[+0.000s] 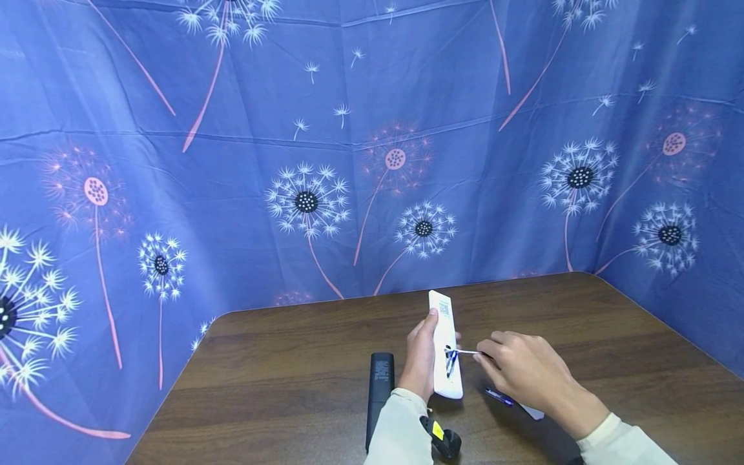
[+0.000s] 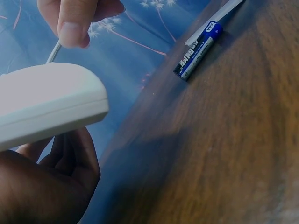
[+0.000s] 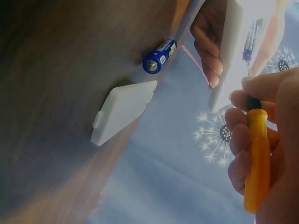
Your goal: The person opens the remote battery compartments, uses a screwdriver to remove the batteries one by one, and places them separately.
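Note:
My left hand (image 1: 420, 358) grips a white remote control (image 1: 444, 323), its back turned toward my right hand. A blue battery (image 1: 451, 365) lies in the uncovered compartment near its lower end. My right hand (image 1: 526, 365) holds a screwdriver (image 3: 258, 158) by its orange handle, thumb and fingers wrapped round it. The thin metal shaft (image 1: 467, 352) reaches to the compartment, the tip right at the battery's end. On the table below the right hand lie a loose blue AAA battery (image 2: 198, 50) and a white battery cover (image 3: 124, 111).
A black remote control (image 1: 380, 381) lies on the brown wooden table (image 1: 279, 387), left of my left hand and partly behind the sleeve. A black device with a yellow label (image 1: 440, 438) is at the left wrist. A blue dandelion-patterned curtain (image 1: 349, 161) hangs behind the table.

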`<move>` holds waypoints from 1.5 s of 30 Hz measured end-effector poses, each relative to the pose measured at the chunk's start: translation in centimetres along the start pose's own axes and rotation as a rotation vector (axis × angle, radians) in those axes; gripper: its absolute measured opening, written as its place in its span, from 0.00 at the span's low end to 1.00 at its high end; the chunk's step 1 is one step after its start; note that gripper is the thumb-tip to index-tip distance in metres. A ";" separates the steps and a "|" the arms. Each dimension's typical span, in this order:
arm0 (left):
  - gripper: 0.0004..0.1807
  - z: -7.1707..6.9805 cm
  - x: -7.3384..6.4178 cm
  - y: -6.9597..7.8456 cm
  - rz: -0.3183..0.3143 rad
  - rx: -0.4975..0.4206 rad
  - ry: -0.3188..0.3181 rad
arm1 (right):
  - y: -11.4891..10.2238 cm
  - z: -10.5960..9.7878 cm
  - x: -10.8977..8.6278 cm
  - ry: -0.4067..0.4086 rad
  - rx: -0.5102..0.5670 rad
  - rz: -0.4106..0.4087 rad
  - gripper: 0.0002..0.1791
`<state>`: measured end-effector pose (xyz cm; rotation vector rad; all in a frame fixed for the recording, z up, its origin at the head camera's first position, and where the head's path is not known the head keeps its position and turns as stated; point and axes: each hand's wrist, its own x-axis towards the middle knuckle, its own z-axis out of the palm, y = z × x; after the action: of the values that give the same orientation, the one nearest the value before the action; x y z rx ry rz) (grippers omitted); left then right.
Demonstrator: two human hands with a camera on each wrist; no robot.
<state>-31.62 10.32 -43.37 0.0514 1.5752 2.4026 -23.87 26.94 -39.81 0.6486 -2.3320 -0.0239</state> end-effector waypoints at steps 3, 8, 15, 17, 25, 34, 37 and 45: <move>0.30 0.1 0.0 0.1 0.014 -0.004 0.006 | 0.1 0.0 -0.2 0.016 -0.004 -0.009 0.04; 0.30 0.1 0.1 0.0 0.035 -0.024 0.010 | 0.2 0.1 -0.5 0.024 0.001 -0.009 0.04; 0.31 0.0 0.3 -0.2 0.035 -0.023 0.014 | 0.2 0.1 -0.8 -0.007 0.014 0.017 0.04; 0.32 0.0 0.4 -0.1 0.030 -0.016 0.012 | 0.2 0.1 -0.8 -0.017 0.020 0.023 0.04; 0.33 -0.2 0.3 0.0 0.016 -0.012 0.009 | 0.0 0.2 -0.6 -0.034 0.032 0.046 0.04; 0.31 -0.1 0.2 -0.5 0.031 -0.040 0.005 | -0.4 0.2 -0.8 -0.062 0.038 0.086 0.04; 0.31 -0.1 0.1 -0.7 0.029 -0.035 0.008 | -0.4 0.0 -0.8 -0.070 0.044 0.090 0.04; 0.32 -0.1 0.2 -0.7 0.040 -0.045 0.001 | -0.3 -0.3 -0.4 -0.050 0.043 0.103 0.04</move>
<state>-31.71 10.54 -44.07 0.0740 1.5343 2.4672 -23.28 26.86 -39.87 0.5537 -2.4172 0.0577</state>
